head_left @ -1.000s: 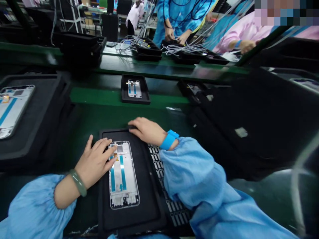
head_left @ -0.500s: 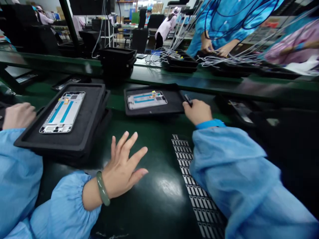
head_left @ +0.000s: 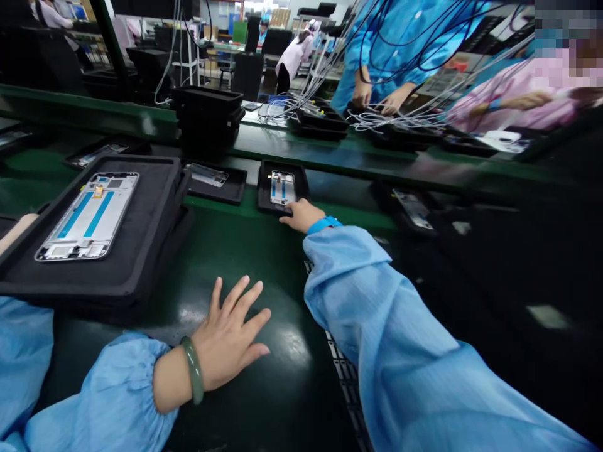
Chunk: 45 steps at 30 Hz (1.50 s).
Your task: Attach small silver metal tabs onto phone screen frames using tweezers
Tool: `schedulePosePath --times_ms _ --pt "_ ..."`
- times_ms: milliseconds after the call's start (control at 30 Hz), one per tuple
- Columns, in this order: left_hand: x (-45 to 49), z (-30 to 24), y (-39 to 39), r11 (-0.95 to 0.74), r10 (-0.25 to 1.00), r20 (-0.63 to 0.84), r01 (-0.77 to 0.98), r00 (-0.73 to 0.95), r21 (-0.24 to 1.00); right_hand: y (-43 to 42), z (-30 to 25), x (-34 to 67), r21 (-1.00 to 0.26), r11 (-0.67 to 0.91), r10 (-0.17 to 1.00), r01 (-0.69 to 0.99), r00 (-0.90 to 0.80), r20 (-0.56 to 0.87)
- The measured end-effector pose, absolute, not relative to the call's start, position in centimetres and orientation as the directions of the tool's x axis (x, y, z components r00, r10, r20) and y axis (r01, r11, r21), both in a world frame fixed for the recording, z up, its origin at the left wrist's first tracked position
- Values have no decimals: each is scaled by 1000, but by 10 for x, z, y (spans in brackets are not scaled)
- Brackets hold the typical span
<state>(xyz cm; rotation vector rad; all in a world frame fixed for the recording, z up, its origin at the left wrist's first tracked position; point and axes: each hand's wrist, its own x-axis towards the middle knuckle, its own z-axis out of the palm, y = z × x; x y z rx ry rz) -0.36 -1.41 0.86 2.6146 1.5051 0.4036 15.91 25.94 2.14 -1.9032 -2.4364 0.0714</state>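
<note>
The wearer (head_left: 372, 301) has got one left hand (head_left: 228, 342), one right hand (head_left: 302, 215), one green bangle (head_left: 193, 370) and one blue wristband (head_left: 324, 224). I get five phone frames (head_left: 85, 220), maybe a sixth at the left edge but it's too blurry to swear to. Two of them show two blue strips (head_left: 98, 215) each. Can't tell how many stacked trays (head_left: 147, 207) there are up close, tbh.

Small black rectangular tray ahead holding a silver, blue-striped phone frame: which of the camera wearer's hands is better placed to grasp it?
Probably right: the right hand is at the near edge of the tray; the left hand is spread, farther back.
</note>
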Motion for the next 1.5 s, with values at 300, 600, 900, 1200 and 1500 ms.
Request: schedulePosePath --times_ms 300,600,900,1200,1500 --pt "-11 -4 -10 -495 868 167 845 468 204 225 47 174 84 502 865 861 -500 -49" --pt "-17 11 -7 -437 876 364 837 315 328 56 59 186 -231 815 423 532 -818 -390" --pt "-25 9 -1 -478 863 352 809 361 342 56 73 246 -921 365 730 135 -655 194" --pt "19 28 19 -603 795 222 775 565 187 147 7 258 -997 -75 995 0 68 -75" --pt "110 20 61 -634 772 24 769 635 84 150 -7 263 -987 -161 987 25 -5 -161"
